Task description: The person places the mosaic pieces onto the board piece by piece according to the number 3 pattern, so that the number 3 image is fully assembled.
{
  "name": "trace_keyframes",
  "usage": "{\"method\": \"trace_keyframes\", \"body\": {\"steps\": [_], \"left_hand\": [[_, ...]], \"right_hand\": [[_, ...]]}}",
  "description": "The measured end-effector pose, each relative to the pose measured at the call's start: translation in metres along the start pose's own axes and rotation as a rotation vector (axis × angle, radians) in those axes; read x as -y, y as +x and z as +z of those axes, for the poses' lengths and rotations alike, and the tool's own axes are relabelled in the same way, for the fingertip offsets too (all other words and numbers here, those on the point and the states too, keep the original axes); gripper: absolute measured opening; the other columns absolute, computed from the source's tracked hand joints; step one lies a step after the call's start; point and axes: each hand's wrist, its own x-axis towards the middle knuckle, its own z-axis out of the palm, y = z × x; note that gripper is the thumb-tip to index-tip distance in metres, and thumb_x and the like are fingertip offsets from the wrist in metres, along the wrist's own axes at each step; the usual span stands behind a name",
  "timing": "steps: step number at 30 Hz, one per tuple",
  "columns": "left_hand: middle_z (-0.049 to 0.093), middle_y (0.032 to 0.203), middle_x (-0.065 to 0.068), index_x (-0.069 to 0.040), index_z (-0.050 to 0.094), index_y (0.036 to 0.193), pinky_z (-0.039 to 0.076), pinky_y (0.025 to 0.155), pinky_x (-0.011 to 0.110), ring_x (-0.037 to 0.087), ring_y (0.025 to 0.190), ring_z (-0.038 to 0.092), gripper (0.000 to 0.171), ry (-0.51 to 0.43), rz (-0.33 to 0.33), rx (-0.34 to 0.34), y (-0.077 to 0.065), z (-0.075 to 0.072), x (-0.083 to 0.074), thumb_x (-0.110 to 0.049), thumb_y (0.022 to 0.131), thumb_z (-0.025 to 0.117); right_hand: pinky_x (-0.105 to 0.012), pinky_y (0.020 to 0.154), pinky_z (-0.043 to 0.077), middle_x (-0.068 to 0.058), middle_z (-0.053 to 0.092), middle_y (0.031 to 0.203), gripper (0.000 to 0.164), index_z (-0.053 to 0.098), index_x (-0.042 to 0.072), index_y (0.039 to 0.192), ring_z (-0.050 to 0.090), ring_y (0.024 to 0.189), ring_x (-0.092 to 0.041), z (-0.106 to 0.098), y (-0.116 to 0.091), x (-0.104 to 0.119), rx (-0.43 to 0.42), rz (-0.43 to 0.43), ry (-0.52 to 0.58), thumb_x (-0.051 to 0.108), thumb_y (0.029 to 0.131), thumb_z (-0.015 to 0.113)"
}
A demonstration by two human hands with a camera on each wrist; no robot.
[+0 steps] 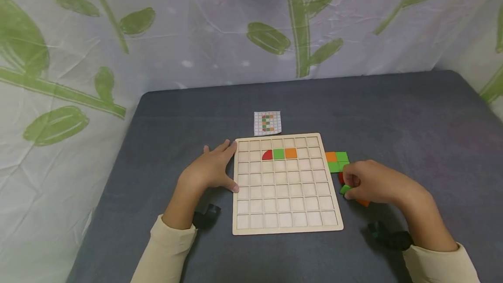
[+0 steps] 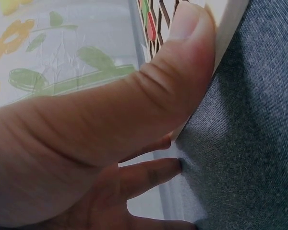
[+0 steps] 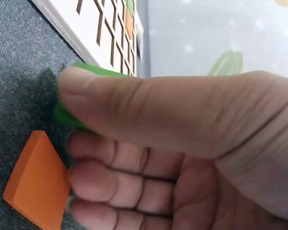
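Observation:
A light wooden grid board (image 1: 281,191) lies on the dark table. In its second row sit a red quarter-circle tile (image 1: 267,155), a green tile (image 1: 278,154) and an orange tile (image 1: 291,153) side by side. My left hand (image 1: 209,167) rests with spread fingers at the board's left edge, its thumb on the rim. Just beyond the right edge, my right hand (image 1: 371,182) pinches a green square tile (image 3: 67,115) between thumb and forefinger. Beside its curled fingers an orange tile (image 3: 38,184) lies on the cloth surface. Part of a red tile (image 1: 341,178) shows by that hand.
Several green and orange tiles (image 1: 337,161) lie together against the board's right side. A small paper card (image 1: 267,123) printed with a coloured grid pattern is behind the board. The dark table (image 1: 196,117) ends at a white curtain (image 1: 220,34) with painted leaves.

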Motion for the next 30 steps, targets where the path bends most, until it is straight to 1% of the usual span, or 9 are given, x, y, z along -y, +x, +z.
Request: {"method": "trace_keyframes", "body": {"steps": [5, 9, 11, 13, 16, 19, 22, 25, 30], "left_hand": [[0.011, 0.166, 0.011, -0.015, 0.018, 0.162, 0.021, 0.112, 0.066, 0.057, 0.144, 0.006, 0.119, 0.001, 0.000, 0.003, 0.001, 0.001, 0.000, -0.034, 0.071, 0.093], [0.012, 0.166, 0.012, -0.014, 0.019, 0.162, 0.022, 0.112, 0.066, 0.058, 0.143, 0.007, 0.119, 0.002, 0.001, 0.005, 0.002, 0.001, -0.001, -0.034, 0.071, 0.093], [0.012, 0.166, 0.012, -0.014, 0.019, 0.162, 0.022, 0.112, 0.066, 0.058, 0.143, 0.007, 0.119, 0.002, -0.002, 0.004, 0.002, 0.001, -0.001, -0.033, 0.071, 0.093], [0.012, 0.166, 0.013, -0.014, 0.019, 0.162, 0.022, 0.111, 0.066, 0.059, 0.143, 0.007, 0.119, 0.004, -0.007, 0.003, 0.002, 0.000, -0.001, -0.033, 0.071, 0.093], [0.013, 0.166, 0.013, -0.013, 0.020, 0.162, 0.022, 0.111, 0.066, 0.059, 0.142, 0.007, 0.118, 0.006, 0.001, 0.005, 0.002, 0.000, -0.001, -0.033, 0.071, 0.093], [0.013, 0.166, 0.013, -0.012, 0.020, 0.162, 0.022, 0.111, 0.066, 0.060, 0.142, 0.007, 0.118, 0.003, 0.011, 0.009, 0.001, 0.000, -0.001, -0.033, 0.072, 0.092], [0.013, 0.166, 0.013, -0.013, 0.020, 0.162, 0.023, 0.111, 0.066, 0.060, 0.142, 0.007, 0.118, 0.000, 0.005, 0.009, 0.001, 0.001, -0.001, -0.033, 0.071, 0.093], [0.014, 0.166, 0.013, -0.012, 0.021, 0.161, 0.024, 0.110, 0.066, 0.060, 0.142, 0.009, 0.118, 0.006, 0.000, 0.003, 0.001, 0.000, -0.001, -0.033, 0.071, 0.093], [0.015, 0.166, 0.014, -0.012, 0.021, 0.161, 0.024, 0.111, 0.065, 0.059, 0.143, 0.009, 0.118, 0.010, 0.002, -0.004, 0.000, 0.000, 0.000, -0.033, 0.070, 0.093]], "right_hand": [[-0.031, 0.059, 0.043, 0.006, 0.059, 0.079, 0.017, 0.062, 0.013, 0.089, 0.051, 0.067, -0.012, -0.002, 0.000, -0.001, -0.004, -0.047, 0.031, 0.011, 0.087, 0.079], [-0.031, 0.062, 0.047, 0.006, 0.063, 0.087, 0.010, 0.067, 0.011, 0.095, 0.053, 0.071, -0.011, -0.005, 0.000, 0.000, 0.003, -0.078, 0.044, 0.007, 0.090, 0.074], [-0.031, 0.062, 0.046, 0.006, 0.062, 0.086, 0.009, 0.068, 0.011, 0.096, 0.052, 0.070, -0.011, -0.007, 0.001, 0.002, -0.002, -0.096, 0.043, 0.006, 0.091, 0.073], [-0.029, 0.059, 0.044, 0.007, 0.059, 0.081, 0.007, 0.068, 0.013, 0.093, 0.050, 0.065, -0.010, -0.009, 0.003, 0.005, -0.005, -0.103, 0.042, 0.007, 0.091, 0.073], [-0.027, 0.054, 0.039, 0.007, 0.051, 0.071, 0.011, 0.065, 0.015, 0.086, 0.044, 0.057, -0.009, -0.010, 0.005, 0.009, -0.010, -0.119, 0.048, 0.010, 0.091, 0.074], [-0.026, 0.053, 0.036, 0.007, 0.044, 0.065, 0.017, 0.063, 0.017, 0.083, 0.042, 0.054, -0.008, -0.011, 0.006, 0.012, -0.031, -0.135, 0.055, 0.009, 0.089, 0.076], [-0.026, 0.053, 0.037, 0.008, 0.045, 0.064, 0.018, 0.063, 0.017, 0.082, 0.042, 0.056, -0.007, -0.012, 0.008, 0.015, -0.070, -0.161, 0.056, 0.010, 0.087, 0.078], [-0.026, 0.052, 0.039, 0.008, 0.049, 0.066, 0.019, 0.063, 0.018, 0.081, 0.045, 0.057, -0.007, -0.013, 0.009, 0.019, -0.107, -0.178, 0.064, 0.012, 0.085, 0.080], [-0.026, 0.053, 0.039, 0.008, 0.050, 0.066, 0.024, 0.059, 0.017, 0.080, 0.047, 0.058, -0.008, -0.012, 0.011, 0.024, -0.143, -0.193, 0.074, 0.013, 0.084, 0.082]]}}
